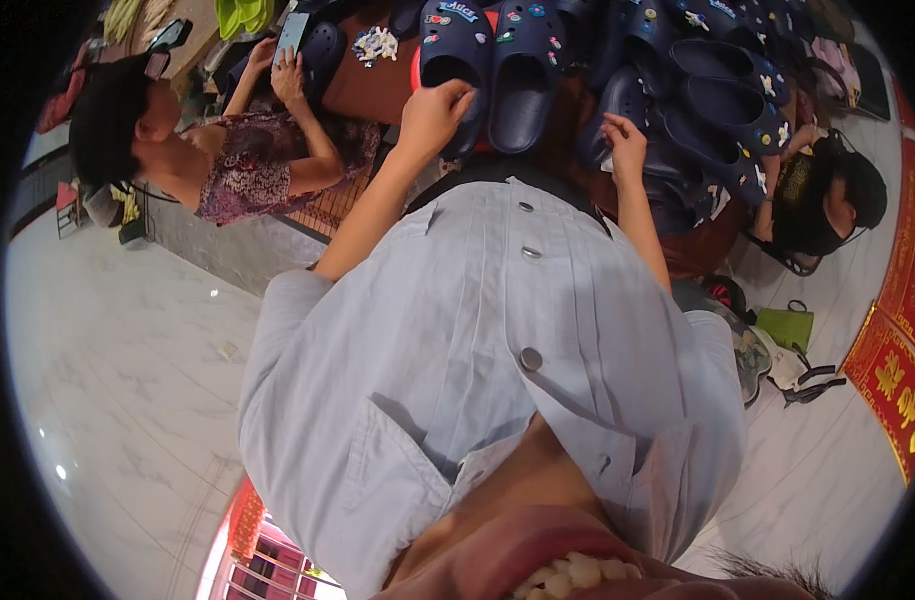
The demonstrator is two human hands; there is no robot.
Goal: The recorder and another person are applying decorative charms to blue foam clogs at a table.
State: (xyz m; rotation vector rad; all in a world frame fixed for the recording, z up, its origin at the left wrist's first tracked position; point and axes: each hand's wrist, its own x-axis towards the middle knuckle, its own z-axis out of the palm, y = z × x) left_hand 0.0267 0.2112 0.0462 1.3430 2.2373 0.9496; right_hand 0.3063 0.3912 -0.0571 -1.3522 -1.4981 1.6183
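Note:
A pair of navy clogs stands side by side in front of me, the left clog point(452, 70) and the right clog point(522, 85), both with colourful charms on their uppers. My left hand point(437, 115) is closed, its fingers curled at the left clog's opening; whatever it may hold is hidden. To the right of the pair, my right hand point(625, 145) is closed in a pinch beside another navy clog point(622, 105). A small whitish bit shows below its fingers, too small to name. A heap of loose charms point(375, 45) lies left of the pair.
Many navy clogs point(717, 105) are piled at the right. At the left, a person point(247, 160) holds a phone point(291, 38); another person point(827, 195) sits at the right. Green clogs point(242, 15) lie at the far left, and a green bag point(785, 328) is on the floor.

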